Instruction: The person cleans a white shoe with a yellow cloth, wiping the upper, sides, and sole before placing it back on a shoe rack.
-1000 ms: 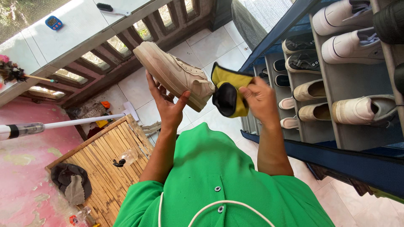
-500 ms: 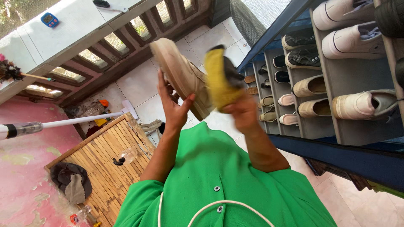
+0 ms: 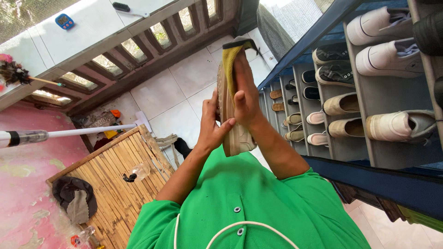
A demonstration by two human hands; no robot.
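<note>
While the beige shoe point(image 3: 229, 117) stands on edge in front of the green shirt point(image 3: 258, 207), sole side turned towards the left hand point(image 3: 211, 123), that hand cups it from the side with its fingers curled round the sole and the thumb pressed against the heel end. On the other side, the right hand point(image 3: 243, 99) presses a yellow cloth point(image 3: 229, 57) with a dark edge flat against the shoe, fingers stretched long and close together over the cloth. Both hands are raised above a white tiled floor point(image 3: 175, 99). Just to the right stands a blue shoe rack point(image 3: 378, 152) whose grey shelves hold pale and dark shoes. Down to the left lies a bamboo board point(image 3: 115, 175) with a dark rag point(image 3: 74, 198) on it, and a white pole point(image 3: 83, 132) crosses above that. Far off, a brush point(image 3: 122, 7) and a small blue timer point(image 3: 64, 21) rest on a white ledge point(image 3: 87, 27)
</note>
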